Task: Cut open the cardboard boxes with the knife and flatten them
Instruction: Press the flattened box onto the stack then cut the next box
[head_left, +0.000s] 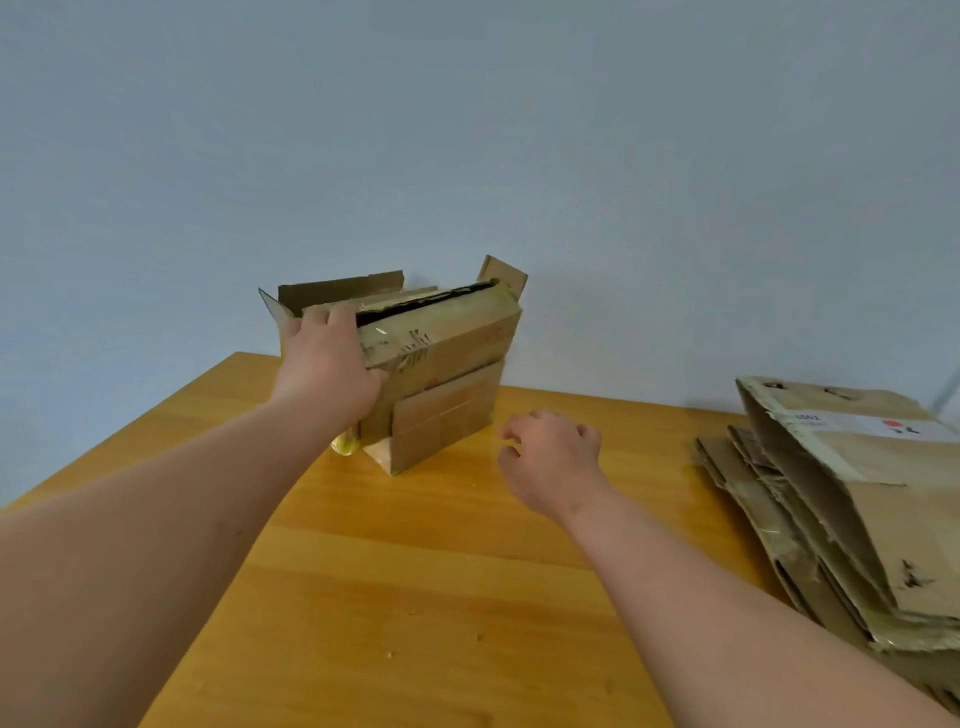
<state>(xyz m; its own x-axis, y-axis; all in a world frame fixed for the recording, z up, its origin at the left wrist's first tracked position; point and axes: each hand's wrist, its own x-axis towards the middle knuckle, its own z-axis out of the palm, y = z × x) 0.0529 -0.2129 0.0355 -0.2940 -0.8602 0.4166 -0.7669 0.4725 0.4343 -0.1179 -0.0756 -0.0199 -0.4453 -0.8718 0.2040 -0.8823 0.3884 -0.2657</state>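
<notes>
A brown cardboard box (447, 384) stands on the far part of the wooden table (415, 571), against the wall. Its top flaps are partly raised and a dark slit runs along its taped top. My left hand (327, 364) grips the box's left top corner, fingers curled over the edge. My right hand (553, 457) hovers just right of the box, above the table, fingers loosely curled and holding nothing. No knife is in view.
A stack of flattened cardboard boxes (841, 519) lies on the table at the right edge. A bit of yellowish clear tape (344, 444) sticks out at the box's lower left. A pale blue wall (467, 130) rises behind the table.
</notes>
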